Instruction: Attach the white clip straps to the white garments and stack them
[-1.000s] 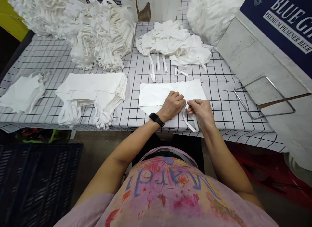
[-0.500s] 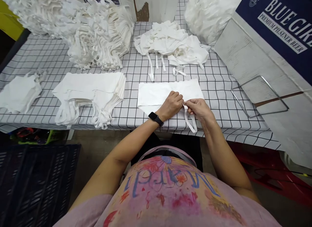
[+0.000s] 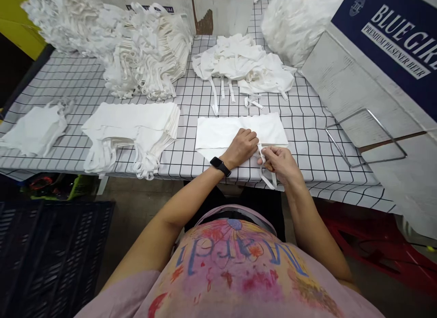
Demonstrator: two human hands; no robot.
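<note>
A white bra-like garment (image 3: 221, 131) lies flat on the checked cloth in front of me, its wide band at the back. Closed over its lower middle is my left hand (image 3: 241, 149), a black watch on the wrist. Those fingers are curled at the garment edge, beside the top of a narrow white strap (image 3: 268, 180). My right hand (image 3: 282, 163) pinches this strap between thumb and fingers, just right of the left fingertips. Part of the strap loops down past the table's front edge. The exact spot under my left fingers is hidden.
To the left lie a neat garment stack (image 3: 136, 117) and a smaller pile (image 3: 37, 129). Behind are a large heap (image 3: 143, 49) and a loose pile (image 3: 242, 58) with straps. A carton (image 3: 341, 72) and a wire frame (image 3: 367, 138) stand at right.
My right hand has moved slightly down along the strap, and a short taut piece now shows between my hands. The left hand has kept its place on the garment.
</note>
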